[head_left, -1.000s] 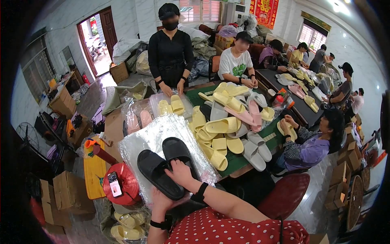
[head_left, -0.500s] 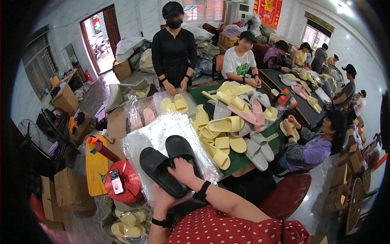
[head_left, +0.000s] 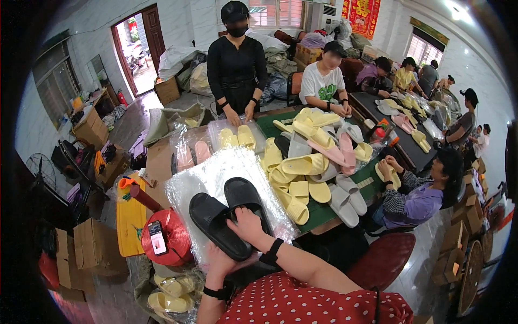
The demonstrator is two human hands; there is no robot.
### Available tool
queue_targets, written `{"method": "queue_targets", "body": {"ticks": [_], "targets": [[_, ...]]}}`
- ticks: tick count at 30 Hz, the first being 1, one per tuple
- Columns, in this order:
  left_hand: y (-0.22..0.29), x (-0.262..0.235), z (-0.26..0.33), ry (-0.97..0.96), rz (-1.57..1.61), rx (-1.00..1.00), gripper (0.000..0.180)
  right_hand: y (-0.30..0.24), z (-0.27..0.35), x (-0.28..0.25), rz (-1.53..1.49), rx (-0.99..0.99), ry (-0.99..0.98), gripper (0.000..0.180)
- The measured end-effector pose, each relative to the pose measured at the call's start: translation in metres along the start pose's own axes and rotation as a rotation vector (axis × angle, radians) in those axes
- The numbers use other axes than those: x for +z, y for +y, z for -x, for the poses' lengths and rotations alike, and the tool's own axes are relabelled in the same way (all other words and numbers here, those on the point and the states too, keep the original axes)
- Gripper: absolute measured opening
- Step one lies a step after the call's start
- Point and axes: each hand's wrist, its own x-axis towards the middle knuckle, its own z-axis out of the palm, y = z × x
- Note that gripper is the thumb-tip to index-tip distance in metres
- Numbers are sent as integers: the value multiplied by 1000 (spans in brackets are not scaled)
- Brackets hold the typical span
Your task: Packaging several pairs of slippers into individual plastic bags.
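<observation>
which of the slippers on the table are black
Only the pair of black slippers under the person's right hand, lying on the clear plastic bags. The heaped slippers on the green table are yellow, pink or grey.

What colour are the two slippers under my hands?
Black. The pair of slippers lies on clear plastic bags, with the right hand resting on them; the head view shows this plainly.
</observation>
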Motion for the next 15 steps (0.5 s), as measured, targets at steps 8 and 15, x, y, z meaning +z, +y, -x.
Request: {"method": "queue_targets", "body": {"ticks": [8,15], "targets": [[-27,31,2,76,-47,-6,59,-3,0,-1,-4,-13,5,40],[-39,45,1,130,-97,67,56,-2,0,-1,15,2,-6,41]]}}
